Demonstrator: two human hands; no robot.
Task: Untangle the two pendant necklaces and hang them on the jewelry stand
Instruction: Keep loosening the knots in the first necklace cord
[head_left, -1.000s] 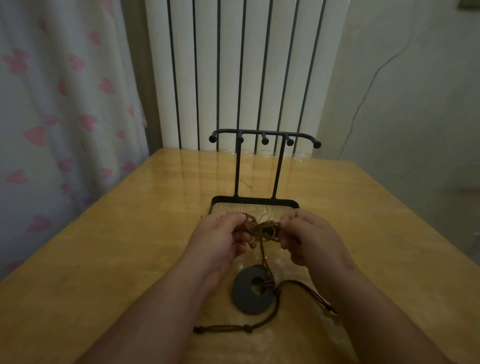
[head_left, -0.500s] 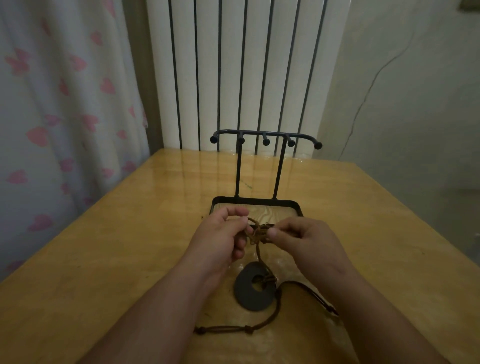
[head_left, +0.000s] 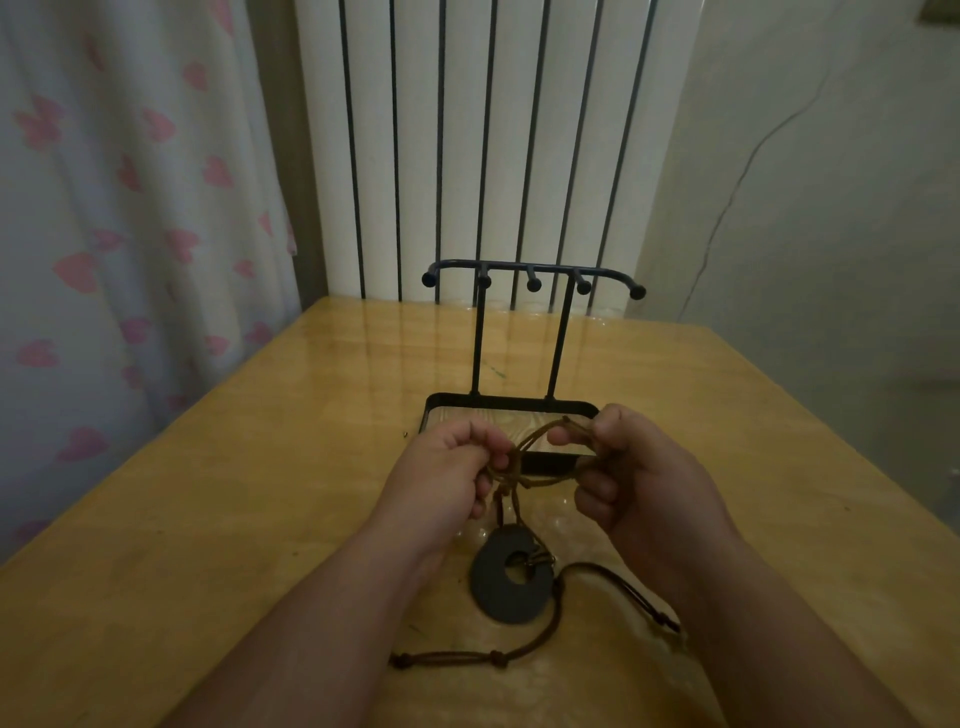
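A tangle of light brown cord (head_left: 524, 457) is stretched between my two hands, just above the table. My left hand (head_left: 441, 478) pinches its left end, and my right hand (head_left: 639, 478) pinches its right end. Cord strands drop from the tangle to a dark ring-shaped pendant (head_left: 506, 579) lying flat on the table. A darker brown cord (head_left: 519, 649) with knots curves from the pendant along the table towards me. The black jewelry stand (head_left: 530, 273), a bar with several knobbed pegs on two posts, rises from its tray base (head_left: 452, 402) right behind my hands. No necklace hangs on it.
The wooden table (head_left: 208, 519) runs back to a white ribbed radiator (head_left: 467, 130). A curtain with pink hearts (head_left: 104, 234) hangs to the left, and a plain wall is on the right.
My hands have moved apart, the right one further right and slightly up. The cord knot between them has opened into a wider loop. The pendant has stayed on the table.
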